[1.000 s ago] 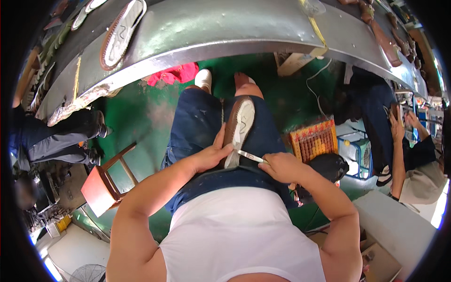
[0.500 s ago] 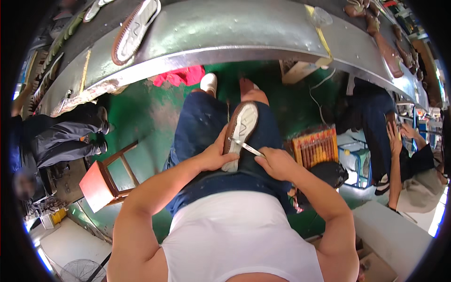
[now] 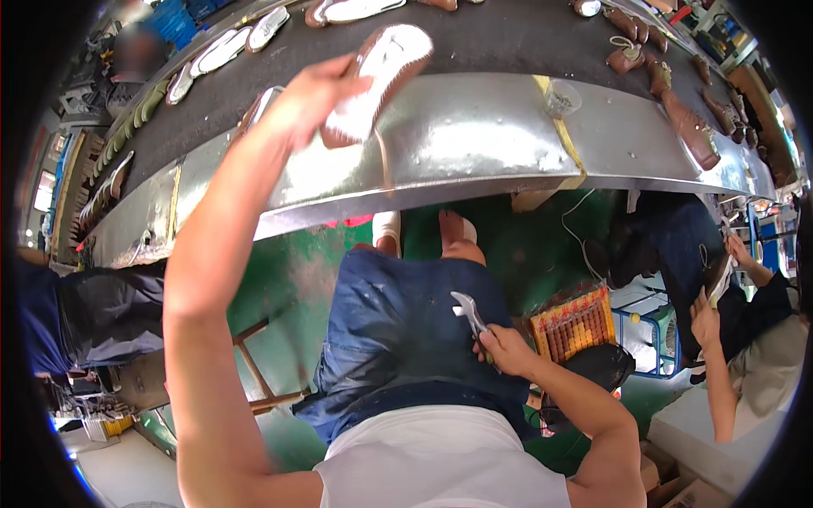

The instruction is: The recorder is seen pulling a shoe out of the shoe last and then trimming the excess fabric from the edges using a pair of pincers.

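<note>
- Left hand (image 3: 318,102): reached out over the bench, fingers closed round the side of a brown shoe (image 3: 391,72); thumb not clearly seen.
- Shoe: up in that hand, tilted, white face toward the viewer, brown stitched edge showing round it. It lies across the line between dark belt (image 3: 483,46) and metal edge (image 3: 457,127); cannot tell whether it touches either.
- Right hand (image 3: 506,349): low, over the right thigh, fingers wrapped round the handle of a metal tool (image 3: 467,311). Tool's hooked head points up and left, above the blue shorts (image 3: 398,322).
- Just beside the left wrist: another shoe (image 3: 261,106), partly hidden by the arm.
- Farther along the belt, to the left: pale shoes (image 3: 222,51) in a line, white faces up. To the right: a cluster of brown shoes (image 3: 659,78).
- On the metal edge, right of centre: clear plastic cup (image 3: 562,99), beside a yellow strip (image 3: 573,155) running down toward the rim.
- Below, on the right: beaded seat cover (image 3: 577,328), near a dark rounded cushion (image 3: 603,371); white cord (image 3: 566,224) hanging under the bench.
- Far right: a co-worker's hand (image 3: 705,320), near that person's dark trousers (image 3: 673,233).
</note>
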Demonstrator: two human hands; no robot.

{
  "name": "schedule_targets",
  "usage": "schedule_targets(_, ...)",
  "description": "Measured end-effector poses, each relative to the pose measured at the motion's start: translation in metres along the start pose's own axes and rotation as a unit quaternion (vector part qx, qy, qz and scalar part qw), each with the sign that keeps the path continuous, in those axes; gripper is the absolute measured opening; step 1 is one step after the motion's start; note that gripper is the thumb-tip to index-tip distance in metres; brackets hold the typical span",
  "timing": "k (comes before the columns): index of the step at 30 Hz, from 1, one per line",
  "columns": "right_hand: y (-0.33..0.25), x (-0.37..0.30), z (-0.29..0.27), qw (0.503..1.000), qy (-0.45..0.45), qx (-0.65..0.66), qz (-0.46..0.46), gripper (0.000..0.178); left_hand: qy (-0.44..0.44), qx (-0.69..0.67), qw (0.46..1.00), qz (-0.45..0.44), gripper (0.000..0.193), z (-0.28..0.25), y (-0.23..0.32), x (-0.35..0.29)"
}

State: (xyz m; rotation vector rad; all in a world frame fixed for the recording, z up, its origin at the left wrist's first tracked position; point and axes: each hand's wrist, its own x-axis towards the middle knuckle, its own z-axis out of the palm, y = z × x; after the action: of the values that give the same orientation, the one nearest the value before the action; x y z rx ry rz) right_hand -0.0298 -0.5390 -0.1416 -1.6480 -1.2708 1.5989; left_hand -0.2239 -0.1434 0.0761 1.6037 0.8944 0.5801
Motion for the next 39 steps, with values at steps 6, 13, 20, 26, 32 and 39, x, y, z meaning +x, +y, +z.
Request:
schedule_targets(6,0.01,0.012,0.0,0.999,-0.02,0.042,0.005,0.036,0.142,0.749,0.61,0.217,0.069,-0.064,-0.068,0.147)
schedule_targets(13,0.016,0.009,-0.009,0.996,-0.005,0.085,0.016,0.035,0.034,0.621,0.782,0.045,0.057,-0.072,-0.027,0.127)
schedule_targets(20,0.009,0.014,-0.01,0.992,-0.042,0.113,0.024,0.033,0.108,0.451,0.854,-0.236,0.055,-0.182,-0.065,0.032)
schedule_targets(26,0.003,0.003,-0.005,0.998,-0.029,0.04,0.039,0.026,0.087,-0.121,0.986,-0.079,0.049,-0.116,-0.056,-0.07)
schedule_targets(32,-0.043,-0.016,-0.005,0.998,-0.014,0.052,-0.041,0.027,0.033,-0.226,0.973,0.037,0.084,0.082,-0.136,-0.203)
schedule_targets(39,-0.117,-0.027,0.008,0.983,-0.042,-0.17,-0.047,0.021,0.032,-0.23,0.97,-0.069,0.059,0.131,-0.177,-0.222)
